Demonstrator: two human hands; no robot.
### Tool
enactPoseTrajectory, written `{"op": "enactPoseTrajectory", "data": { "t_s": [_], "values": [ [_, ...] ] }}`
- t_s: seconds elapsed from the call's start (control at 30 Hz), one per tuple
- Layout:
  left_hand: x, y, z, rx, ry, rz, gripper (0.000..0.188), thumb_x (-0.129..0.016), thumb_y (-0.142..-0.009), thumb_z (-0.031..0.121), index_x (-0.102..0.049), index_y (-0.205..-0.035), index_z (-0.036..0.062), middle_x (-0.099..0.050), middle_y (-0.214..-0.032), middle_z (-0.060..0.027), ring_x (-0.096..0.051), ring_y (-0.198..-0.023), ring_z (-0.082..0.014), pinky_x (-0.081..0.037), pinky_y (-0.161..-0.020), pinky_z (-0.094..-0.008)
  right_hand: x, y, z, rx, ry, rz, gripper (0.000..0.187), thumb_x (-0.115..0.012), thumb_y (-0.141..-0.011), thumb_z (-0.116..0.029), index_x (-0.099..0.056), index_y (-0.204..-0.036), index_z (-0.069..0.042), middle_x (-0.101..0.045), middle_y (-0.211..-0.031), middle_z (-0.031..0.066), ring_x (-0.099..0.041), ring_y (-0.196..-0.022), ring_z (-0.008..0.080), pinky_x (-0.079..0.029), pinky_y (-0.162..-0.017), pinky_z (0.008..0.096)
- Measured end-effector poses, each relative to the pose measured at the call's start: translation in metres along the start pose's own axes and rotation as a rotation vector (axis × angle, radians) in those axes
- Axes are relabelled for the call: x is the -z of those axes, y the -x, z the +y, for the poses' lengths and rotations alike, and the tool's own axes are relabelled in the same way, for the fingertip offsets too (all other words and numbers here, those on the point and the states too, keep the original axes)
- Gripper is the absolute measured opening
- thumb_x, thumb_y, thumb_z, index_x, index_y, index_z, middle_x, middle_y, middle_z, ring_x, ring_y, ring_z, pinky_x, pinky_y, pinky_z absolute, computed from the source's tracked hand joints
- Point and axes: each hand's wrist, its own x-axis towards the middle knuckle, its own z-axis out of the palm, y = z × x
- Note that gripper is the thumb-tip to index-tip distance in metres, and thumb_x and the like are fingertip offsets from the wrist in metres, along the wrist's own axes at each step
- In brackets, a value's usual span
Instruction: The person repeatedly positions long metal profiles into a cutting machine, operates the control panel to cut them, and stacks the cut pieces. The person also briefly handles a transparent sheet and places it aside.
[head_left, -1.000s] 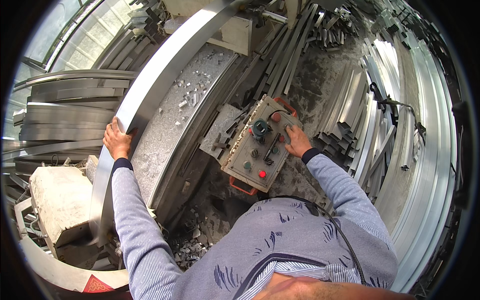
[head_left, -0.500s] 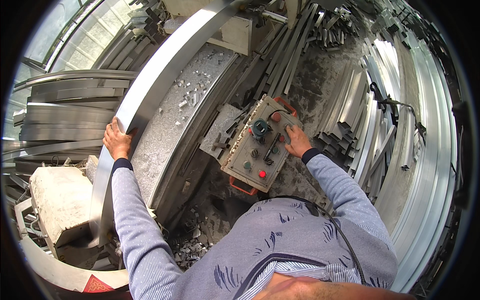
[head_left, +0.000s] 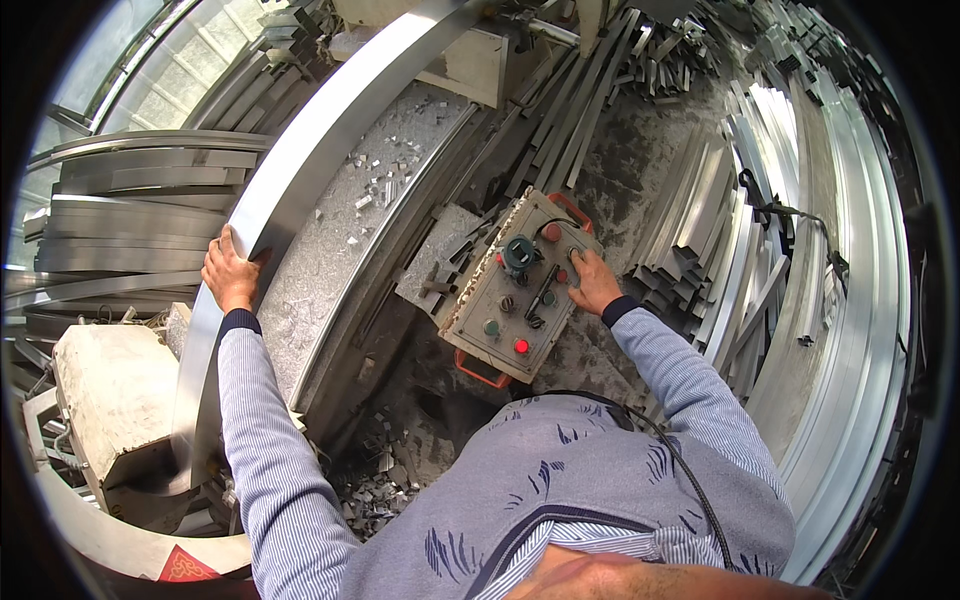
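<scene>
A long, wide metal profile [head_left: 308, 133] with a bright, smooth face runs from the machine at lower left up to the top of the view. My left hand [head_left: 231, 274] grips it from the left, fingers over its face and thumb at its inner edge. On a beige control box [head_left: 485, 305] with orange handles, my right hand [head_left: 594, 285] rests at the right edge. One finger touches a button near the upper right; the other fingers curl under and are partly hidden. A red button [head_left: 521, 346] glows near the box's lower end.
Curved metal profiles [head_left: 135, 220] are stacked at left, beside a beige machine housing [head_left: 110, 385]. Small metal offcuts litter the grey machine bed [head_left: 345, 210] and the floor near my body. Bundles of long profiles [head_left: 690, 200] lie at right. A black cable [head_left: 690, 480] crosses my vest.
The view has shifted very slightly. Both hands keep their places on the metal profile and the control box.
</scene>
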Motion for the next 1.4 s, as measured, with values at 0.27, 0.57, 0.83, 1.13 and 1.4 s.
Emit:
{"op": "enactPoseTrajectory", "data": {
  "t_s": [0.27, 0.57, 0.83, 1.13, 1.4],
  "values": [
    [0.001, 0.0, 0.001, 0.004, -0.017, 0.003, 0.103, -0.081, -0.078, 0.073, -0.042, -0.16, 0.0252, -0.051, -0.155, -0.0137, -0.046, -0.145, -0.0347, -0.033, -0.121, -0.0529, -0.001, 0.0, 0.001, -0.005, -0.004, 0.011, 0.079, -0.083, -0.079, -0.021, -0.051, -0.146, 0.006, -0.055, -0.123, 0.0241, -0.06, -0.116, 0.0431, -0.054, -0.098, 0.049],
    [-0.001, 0.001, 0.001, -0.002, -0.02, 0.016, 0.103, -0.081, -0.078, 0.073, -0.043, -0.16, 0.025, -0.052, -0.154, -0.0128, -0.046, -0.145, -0.0344, -0.033, -0.121, -0.0527, -0.002, 0.0, 0.002, 0.022, -0.02, 0.037, 0.078, -0.082, -0.079, -0.02, -0.051, -0.146, 0.007, -0.055, -0.123, 0.0245, -0.059, -0.117, 0.0439, -0.053, -0.098, 0.05],
    [0.0, 0.0, 0.001, -0.003, -0.015, 0.014, 0.103, -0.081, -0.077, 0.073, -0.042, -0.16, 0.0246, -0.052, -0.154, -0.0141, -0.046, -0.145, -0.0351, -0.034, -0.12, -0.0532, -0.003, 0.002, 0.001, 0.021, -0.056, 0.059, 0.078, -0.08, -0.079, -0.018, -0.051, -0.147, 0.007, -0.054, -0.123, 0.0241, -0.058, -0.117, 0.0437, -0.052, -0.099, 0.0498],
    [0.001, 0.001, 0.0, -0.002, 0.004, -0.012, 0.101, -0.08, -0.079, 0.072, -0.042, -0.16, 0.0245, -0.051, -0.154, -0.0144, -0.046, -0.145, -0.0351, -0.033, -0.121, -0.0529, -0.003, 0.001, 0.0, -0.008, -0.062, 0.013, 0.08, -0.081, -0.078, -0.017, -0.05, -0.148, 0.009, -0.054, -0.123, 0.0239, -0.057, -0.116, 0.0437, -0.052, -0.1, 0.0485],
    [0.015, 0.004, 0.01, 0.058, 0.039, -0.054, 0.102, -0.086, -0.076, 0.067, -0.046, -0.159, 0.0236, -0.05, -0.157, -0.0121, -0.044, -0.148, -0.0315, -0.031, -0.122, -0.0491, -0.01, 0.002, 0.005, 0.033, -0.07, 0.077, 0.08, -0.081, -0.078, -0.017, -0.052, -0.148, 0.008, -0.054, -0.121, 0.0231, -0.057, -0.115, 0.0438, -0.051, -0.098, 0.0488]
  ]
}}
